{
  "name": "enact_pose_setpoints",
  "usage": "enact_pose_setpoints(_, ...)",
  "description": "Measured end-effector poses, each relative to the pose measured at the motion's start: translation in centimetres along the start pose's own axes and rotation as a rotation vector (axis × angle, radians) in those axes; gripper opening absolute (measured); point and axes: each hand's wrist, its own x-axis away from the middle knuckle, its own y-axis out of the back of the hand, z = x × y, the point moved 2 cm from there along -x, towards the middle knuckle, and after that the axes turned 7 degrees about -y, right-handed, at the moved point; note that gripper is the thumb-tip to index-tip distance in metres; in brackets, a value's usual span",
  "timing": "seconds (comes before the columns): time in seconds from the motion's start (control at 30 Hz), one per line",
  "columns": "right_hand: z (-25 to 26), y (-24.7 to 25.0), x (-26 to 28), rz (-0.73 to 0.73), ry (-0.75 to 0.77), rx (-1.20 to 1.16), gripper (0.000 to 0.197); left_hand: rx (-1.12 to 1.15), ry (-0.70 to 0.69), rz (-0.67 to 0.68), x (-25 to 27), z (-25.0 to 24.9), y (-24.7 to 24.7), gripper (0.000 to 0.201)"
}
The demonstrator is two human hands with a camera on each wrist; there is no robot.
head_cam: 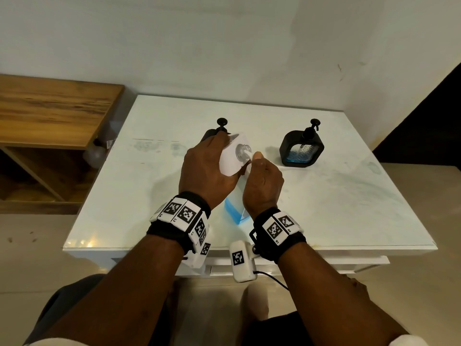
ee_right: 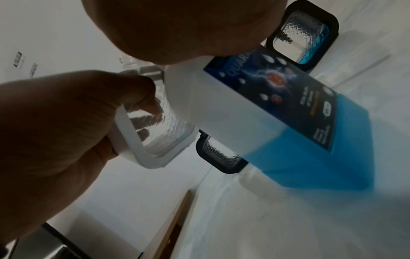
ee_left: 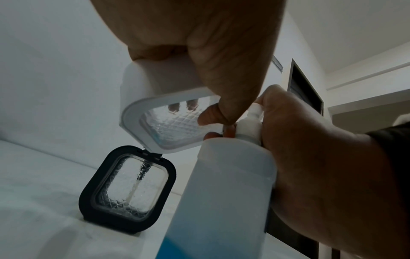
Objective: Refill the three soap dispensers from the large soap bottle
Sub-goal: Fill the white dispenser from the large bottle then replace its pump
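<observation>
While the left hand point(head_cam: 207, 168) grips the white dispenser point(head_cam: 233, 158) tilted above mid-table point(head_cam: 349, 208), the right hand point(head_cam: 262, 183) clasps the bottle point(head_cam: 234, 212) by its top, its nozzle at the dispenser's open neck. From the left wrist, a black dispenser point(ee_left: 127, 189) stands behind. From the right wrist, blue soap point(ee_right: 310, 157) fills the bottle's base.

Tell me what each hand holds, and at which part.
Left hand grips the white dispenser around its body. Right hand holds the large soap bottle at its neck.
</observation>
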Motion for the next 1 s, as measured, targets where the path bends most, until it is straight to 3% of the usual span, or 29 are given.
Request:
enact_pose_setpoints(0.77, -0.8, -0.6, -0.8, -0.005, -0.035, -0.036, 0.048, 0.033, 0.029, -0.017, -0.1, 0.5, 0.0, 0.055)
enact_pose_setpoints(0.9, -1.0, -0.4, -0.5, 0.008, -0.025, -0.021, 0.059, 0.04, 0.034, -0.008, 0.0, 0.5, -0.1, 0.054)
enact_pose_setpoints(1.0, -0.8, -0.4, -0.5, 0.013, -0.023, -0.01, 0.056, 0.036, 0.041, -0.006, -0.1, 0.5, -0.2, 0.054)
